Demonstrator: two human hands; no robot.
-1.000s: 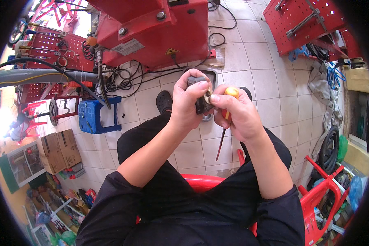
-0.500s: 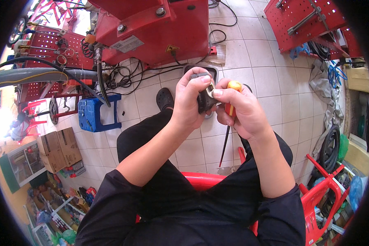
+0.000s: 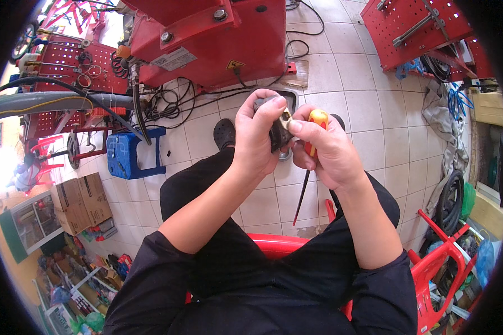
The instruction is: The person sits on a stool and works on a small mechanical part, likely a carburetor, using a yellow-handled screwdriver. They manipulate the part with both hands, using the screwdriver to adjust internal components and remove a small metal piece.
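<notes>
My left hand (image 3: 254, 134) is closed around a dark grey and black part (image 3: 278, 134), its thumb lying along the top. A small shiny metal piece (image 3: 285, 118) sits at this part's right side, between my two thumbs. My right hand (image 3: 332, 148) has a screwdriver (image 3: 317, 118) with a yellow and red handle tucked in its fingers; the dark shaft slants down toward my lap. The right thumb and a fingertip touch the metal piece and the part's edge. My palms hide much of the dark part, so its kind is unclear.
A red machine (image 3: 207, 50) stands ahead, with black cables on the tiled floor. A grey-rimmed tray (image 3: 290, 95) lies beyond my hands. On the left are a blue stool (image 3: 129, 153) and cardboard boxes (image 3: 81, 204); on the right, a red chair (image 3: 439, 273) and black tyres (image 3: 450, 201).
The screwdriver has turned slightly in my right hand: its shaft tip has swung a little left and more of the handle shows. My left hand has shifted slightly left, still holding the dark part.
</notes>
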